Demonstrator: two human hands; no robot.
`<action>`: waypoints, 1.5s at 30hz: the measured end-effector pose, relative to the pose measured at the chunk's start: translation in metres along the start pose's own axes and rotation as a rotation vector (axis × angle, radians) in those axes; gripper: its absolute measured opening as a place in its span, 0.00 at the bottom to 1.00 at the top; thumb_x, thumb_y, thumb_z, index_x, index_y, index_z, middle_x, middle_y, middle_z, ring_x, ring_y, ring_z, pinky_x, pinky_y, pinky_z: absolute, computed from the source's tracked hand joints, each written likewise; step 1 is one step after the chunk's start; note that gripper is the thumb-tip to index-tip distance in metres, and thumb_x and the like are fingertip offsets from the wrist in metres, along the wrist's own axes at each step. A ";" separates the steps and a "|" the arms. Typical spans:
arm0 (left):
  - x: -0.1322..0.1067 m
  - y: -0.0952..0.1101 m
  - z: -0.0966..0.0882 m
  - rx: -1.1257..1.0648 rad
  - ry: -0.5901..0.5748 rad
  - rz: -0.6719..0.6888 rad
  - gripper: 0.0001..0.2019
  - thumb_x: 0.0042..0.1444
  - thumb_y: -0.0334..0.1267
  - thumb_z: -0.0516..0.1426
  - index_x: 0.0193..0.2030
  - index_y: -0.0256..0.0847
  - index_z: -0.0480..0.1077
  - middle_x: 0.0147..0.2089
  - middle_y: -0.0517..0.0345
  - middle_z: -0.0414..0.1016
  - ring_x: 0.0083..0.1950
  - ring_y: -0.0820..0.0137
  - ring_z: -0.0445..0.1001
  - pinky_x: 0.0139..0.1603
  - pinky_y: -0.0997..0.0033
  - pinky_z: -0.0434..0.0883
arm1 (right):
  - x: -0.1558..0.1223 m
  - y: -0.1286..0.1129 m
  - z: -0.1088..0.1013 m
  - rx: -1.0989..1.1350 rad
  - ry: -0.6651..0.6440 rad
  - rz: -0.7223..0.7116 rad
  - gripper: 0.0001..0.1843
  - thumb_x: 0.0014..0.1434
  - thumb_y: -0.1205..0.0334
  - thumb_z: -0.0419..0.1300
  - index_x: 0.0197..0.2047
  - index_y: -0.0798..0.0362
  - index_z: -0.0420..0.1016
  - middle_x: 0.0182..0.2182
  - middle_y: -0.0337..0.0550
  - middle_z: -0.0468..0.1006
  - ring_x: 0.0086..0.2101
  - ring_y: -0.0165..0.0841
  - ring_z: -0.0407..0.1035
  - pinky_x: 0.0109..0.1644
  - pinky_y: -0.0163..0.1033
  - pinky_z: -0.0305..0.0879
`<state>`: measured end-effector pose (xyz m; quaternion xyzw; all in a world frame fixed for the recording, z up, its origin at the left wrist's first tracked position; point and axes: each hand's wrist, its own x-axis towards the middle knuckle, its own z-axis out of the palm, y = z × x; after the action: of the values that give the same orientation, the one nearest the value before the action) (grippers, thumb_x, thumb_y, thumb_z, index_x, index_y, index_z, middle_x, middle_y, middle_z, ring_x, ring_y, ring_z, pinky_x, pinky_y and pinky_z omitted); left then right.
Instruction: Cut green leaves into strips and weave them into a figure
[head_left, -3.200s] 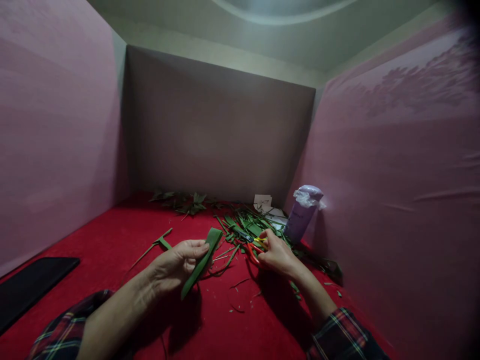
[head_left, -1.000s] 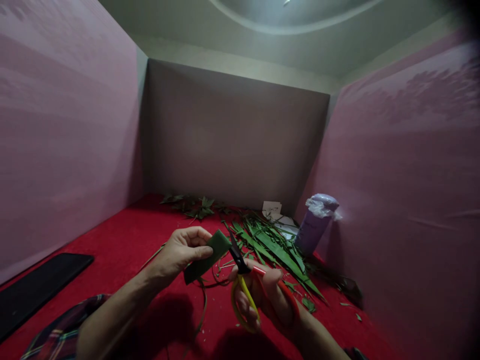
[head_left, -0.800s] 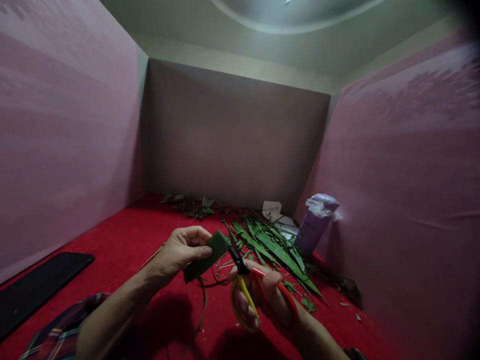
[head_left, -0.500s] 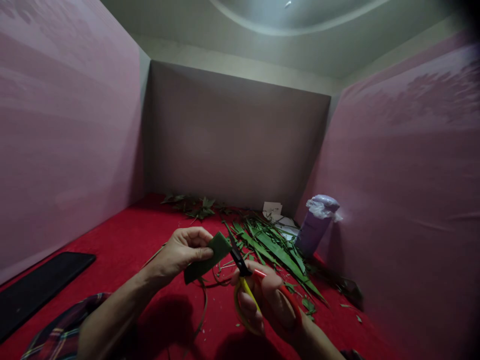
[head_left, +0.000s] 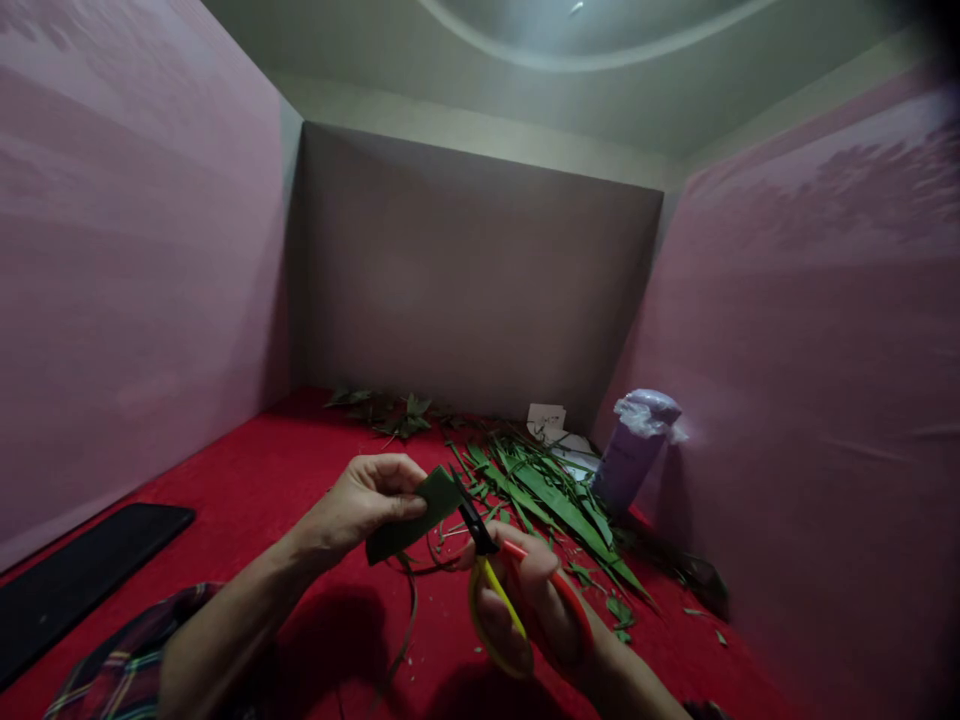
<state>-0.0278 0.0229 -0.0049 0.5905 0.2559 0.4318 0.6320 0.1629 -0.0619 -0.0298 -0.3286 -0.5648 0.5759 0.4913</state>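
My left hand [head_left: 358,505] pinches a folded dark green leaf strip [head_left: 411,517] above the red cloth. In my right hand [head_left: 529,610] are scissors [head_left: 491,580] with yellow and red handles, my fingers through the loops. The black blades point up and left and meet the right edge of the strip. A thin cut sliver curls down below the strip [head_left: 405,610].
A heap of long green leaves [head_left: 551,495] lies right of my hands. A purple bottle [head_left: 630,450] stands by the right pink wall, with white paper [head_left: 547,420] behind the leaves. More leaves [head_left: 390,410] lie at the back. A black flat object [head_left: 75,580] sits left.
3.2 s ago my right hand was reaching for the scissors among the leaves. It has since lifted them to the strip, and over the last second the blades work at its edge.
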 end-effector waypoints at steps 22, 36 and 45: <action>0.002 -0.006 0.000 0.079 0.011 -0.071 0.07 0.36 0.31 0.66 0.25 0.36 0.73 0.21 0.61 0.75 0.21 0.77 0.70 0.23 0.80 0.65 | 0.004 0.011 0.009 0.057 0.162 -0.049 0.28 0.42 0.34 0.58 0.26 0.54 0.62 0.12 0.25 0.51 0.12 0.19 0.42 0.14 0.27 0.40; 0.006 -0.022 0.006 -0.130 0.198 -0.226 0.16 0.28 0.36 0.69 0.23 0.34 0.70 0.18 0.62 0.72 0.18 0.78 0.67 0.19 0.81 0.63 | 0.012 0.012 -0.057 -1.472 0.545 0.093 0.08 0.52 0.66 0.54 0.36 0.53 0.72 0.28 0.47 0.76 0.30 0.39 0.70 0.33 0.38 0.55; 0.005 -0.032 0.012 -0.251 0.175 -0.260 0.11 0.35 0.33 0.67 0.24 0.34 0.70 0.19 0.61 0.71 0.18 0.77 0.68 0.19 0.81 0.65 | 0.020 0.015 -0.044 -1.125 0.477 -0.065 0.10 0.57 0.65 0.52 0.35 0.55 0.75 0.36 0.49 0.73 0.40 0.39 0.65 0.45 0.41 0.57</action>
<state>-0.0077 0.0231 -0.0333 0.4293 0.3281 0.4249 0.7263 0.1955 -0.0273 -0.0472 -0.6401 -0.6665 0.0844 0.3727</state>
